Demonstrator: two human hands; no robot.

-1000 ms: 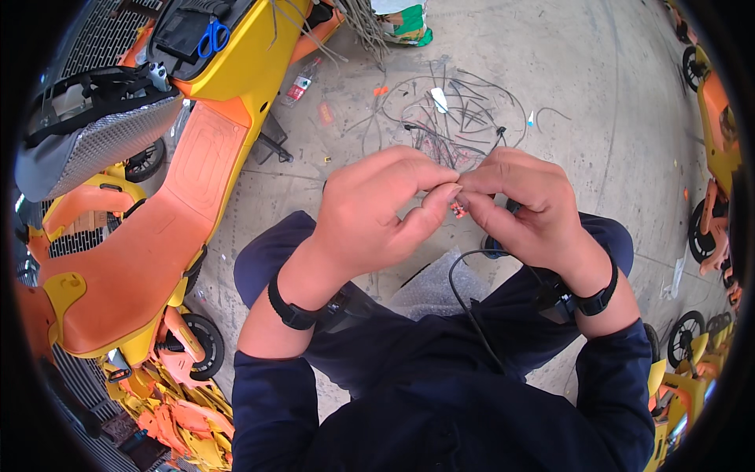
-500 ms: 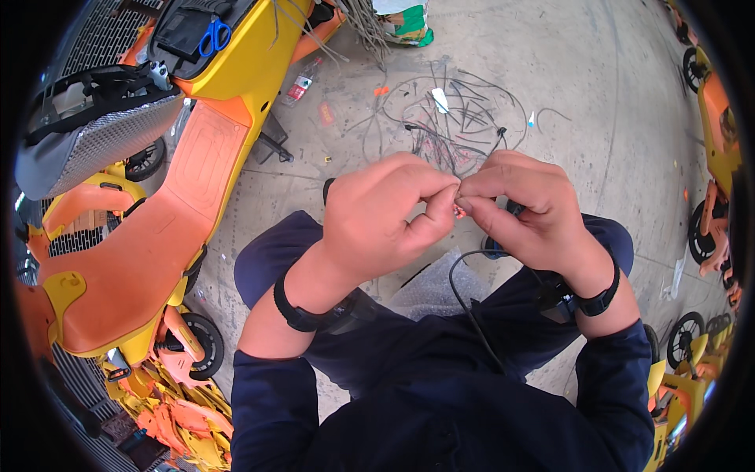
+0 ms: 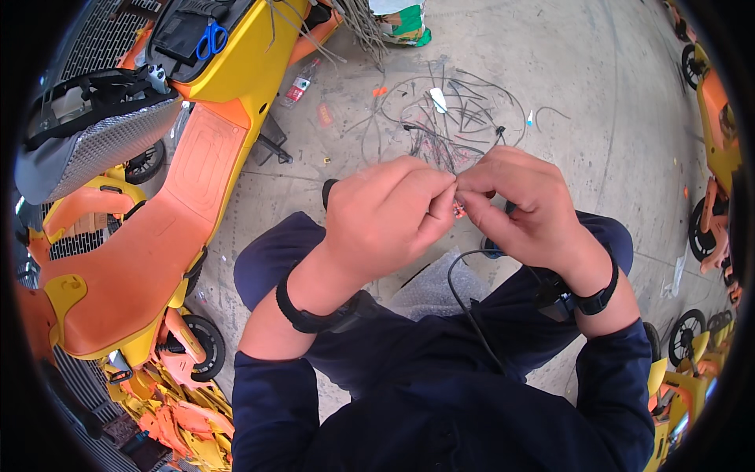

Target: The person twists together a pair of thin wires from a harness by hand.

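My left hand (image 3: 384, 211) and my right hand (image 3: 521, 209) meet above my lap, pinched closed around a tiny orange-red piece (image 3: 458, 209) whose exact kind I cannot make out, as the fingertips partly hide it. My left thumb and forefinger press together at it; my right thumb and forefinger grip from the other side. A black cable (image 3: 454, 293) loops below my right hand and down over my dark trousers. Between my legs lies bubble wrap (image 3: 431, 287).
Scattered wires (image 3: 464, 106) and a plastic bottle (image 3: 299, 86) lie on the concrete floor (image 3: 598, 118). A yellow-orange scooter (image 3: 197, 165) stands close at my left, carrying blue scissors (image 3: 212, 39) and a silver bag (image 3: 102, 138). More scooters (image 3: 712, 118) line the right; panels (image 3: 181, 425) pile at lower left.
My left hand has shifted slightly right, its thumb curling nearer the forefinger. My right hand moves only slightly; both stay pinched at the small piece.
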